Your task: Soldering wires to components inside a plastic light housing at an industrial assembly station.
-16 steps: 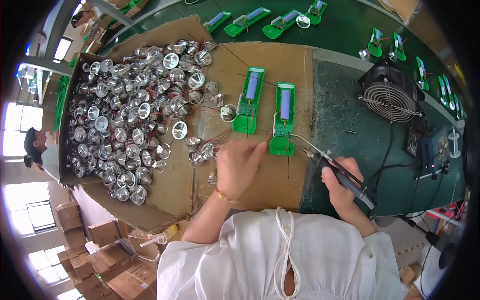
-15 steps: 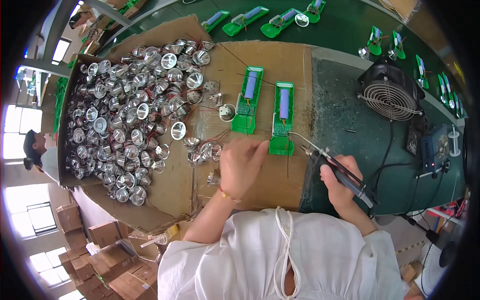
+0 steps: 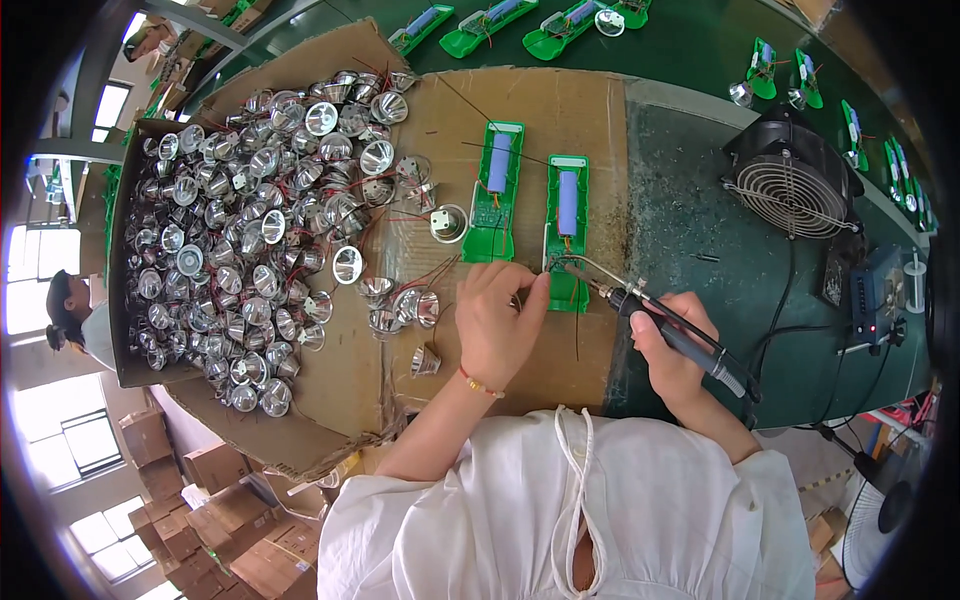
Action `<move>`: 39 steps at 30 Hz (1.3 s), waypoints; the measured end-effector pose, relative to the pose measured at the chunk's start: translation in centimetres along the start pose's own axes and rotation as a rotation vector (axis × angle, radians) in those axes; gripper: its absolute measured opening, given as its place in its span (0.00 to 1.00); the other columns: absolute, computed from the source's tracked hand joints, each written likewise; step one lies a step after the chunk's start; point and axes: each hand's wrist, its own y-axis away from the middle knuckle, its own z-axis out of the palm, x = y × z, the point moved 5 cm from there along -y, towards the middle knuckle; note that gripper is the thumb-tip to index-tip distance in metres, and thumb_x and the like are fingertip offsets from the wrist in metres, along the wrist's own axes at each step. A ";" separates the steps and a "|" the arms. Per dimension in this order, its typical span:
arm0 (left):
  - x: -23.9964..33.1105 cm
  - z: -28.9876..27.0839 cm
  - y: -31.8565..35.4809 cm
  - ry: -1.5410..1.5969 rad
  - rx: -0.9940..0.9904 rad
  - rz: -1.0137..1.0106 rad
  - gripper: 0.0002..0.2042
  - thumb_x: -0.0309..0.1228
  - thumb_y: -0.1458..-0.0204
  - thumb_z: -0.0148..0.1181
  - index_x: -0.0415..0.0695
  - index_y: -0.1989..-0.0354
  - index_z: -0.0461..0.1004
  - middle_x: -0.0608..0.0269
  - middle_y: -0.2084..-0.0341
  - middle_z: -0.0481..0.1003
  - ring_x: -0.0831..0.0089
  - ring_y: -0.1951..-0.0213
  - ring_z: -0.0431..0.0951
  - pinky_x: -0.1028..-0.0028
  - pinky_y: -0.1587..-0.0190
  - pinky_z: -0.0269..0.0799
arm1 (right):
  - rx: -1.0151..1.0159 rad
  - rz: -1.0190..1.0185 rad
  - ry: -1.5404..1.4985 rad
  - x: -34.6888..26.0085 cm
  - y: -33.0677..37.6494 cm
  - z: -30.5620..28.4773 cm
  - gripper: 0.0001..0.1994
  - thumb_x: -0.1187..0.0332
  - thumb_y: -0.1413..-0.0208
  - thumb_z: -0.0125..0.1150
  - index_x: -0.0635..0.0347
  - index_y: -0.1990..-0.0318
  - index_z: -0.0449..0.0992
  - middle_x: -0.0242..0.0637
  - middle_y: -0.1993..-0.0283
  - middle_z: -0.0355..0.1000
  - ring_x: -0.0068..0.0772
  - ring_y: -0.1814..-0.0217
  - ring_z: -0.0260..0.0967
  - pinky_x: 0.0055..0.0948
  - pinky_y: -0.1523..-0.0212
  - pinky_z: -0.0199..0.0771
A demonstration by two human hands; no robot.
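My right hand (image 3: 672, 350) is closed around a soldering iron (image 3: 688, 347) with a thin curved solder-feed tube (image 3: 612, 276) along it. The iron's tip is at the circuit board (image 3: 562, 262) in a green plastic housing (image 3: 569, 297) that also holds a purple battery cell (image 3: 568, 205). Just left of this board, my left hand (image 3: 497, 318) has thumb and forefinger bent in a pinch; what lies between the fingertips, perhaps a wire, is too small to tell. Beyond that hand lies a second green housing (image 3: 486, 245) with its own battery and dark wires.
At left a cardboard box (image 3: 150, 372) holds many silver reflector cups (image 3: 265, 225). Several loose cups (image 3: 408, 305) lie beside my left hand. A black fan (image 3: 790, 190) and a blue soldering station (image 3: 876, 300) stand at right. More green housings (image 3: 490, 28) line the far side.
The soldering iron has moved left and away from me, its tip now at the board. My left hand has shifted right, its thumb and forefinger closer to the board's edge.
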 end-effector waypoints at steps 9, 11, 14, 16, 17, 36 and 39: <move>-0.1 0.4 -0.3 -0.021 -0.002 -0.023 0.06 0.25 0.56 0.60 0.40 0.81 0.71 0.62 0.79 0.73 0.64 0.74 0.69 0.70 0.69 0.63 | 0.075 0.065 -0.123 0.4 0.4 -0.5 0.09 0.73 0.52 0.63 0.64 0.70 0.67 0.33 0.78 0.69 0.16 0.78 0.64 0.18 0.78 0.64; -0.1 0.3 -0.3 -0.023 -0.008 -0.031 0.06 0.25 0.56 0.60 0.40 0.81 0.71 0.61 0.79 0.73 0.64 0.74 0.69 0.70 0.68 0.63 | 0.060 0.044 -0.117 0.2 0.4 -0.7 0.09 0.73 0.51 0.62 0.64 0.69 0.67 0.33 0.78 0.69 0.17 0.78 0.65 0.18 0.78 0.65; 0.0 0.2 -0.3 -0.024 -0.013 -0.039 0.06 0.25 0.56 0.60 0.40 0.81 0.71 0.61 0.79 0.73 0.64 0.74 0.69 0.69 0.68 0.63 | 0.060 0.047 -0.119 0.1 0.5 -0.7 0.09 0.73 0.51 0.62 0.64 0.69 0.67 0.33 0.78 0.69 0.16 0.78 0.64 0.17 0.78 0.64; 0.0 0.1 -0.2 -0.023 -0.014 -0.040 0.06 0.25 0.56 0.60 0.40 0.81 0.71 0.61 0.79 0.73 0.63 0.74 0.69 0.69 0.67 0.63 | 0.062 0.055 -0.132 0.2 0.5 -0.6 0.09 0.73 0.51 0.62 0.64 0.69 0.67 0.33 0.78 0.69 0.16 0.79 0.64 0.17 0.78 0.64; 0.1 0.2 -0.2 -0.035 -0.016 -0.024 0.05 0.25 0.56 0.60 0.40 0.80 0.71 0.61 0.79 0.73 0.66 0.75 0.69 0.71 0.69 0.63 | 0.062 0.055 -0.132 0.2 0.6 -0.7 0.09 0.73 0.51 0.62 0.64 0.69 0.67 0.33 0.78 0.69 0.16 0.79 0.64 0.17 0.78 0.64; -0.4 0.9 0.4 0.198 -0.015 -0.123 0.04 0.24 0.59 0.62 0.40 0.78 0.73 0.61 0.77 0.72 0.71 0.81 0.70 0.73 0.77 0.65 | 0.044 0.015 -0.041 0.6 0.8 -1.0 0.09 0.72 0.53 0.64 0.64 0.71 0.69 0.32 0.77 0.68 0.16 0.79 0.62 0.18 0.78 0.63; -0.3 0.9 0.3 0.206 -0.020 -0.129 0.04 0.24 0.59 0.62 0.40 0.79 0.73 0.61 0.77 0.72 0.72 0.82 0.70 0.73 0.77 0.65 | 0.023 -0.048 -0.012 0.4 0.6 -0.9 0.09 0.72 0.53 0.64 0.64 0.71 0.68 0.32 0.77 0.68 0.16 0.79 0.62 0.18 0.78 0.63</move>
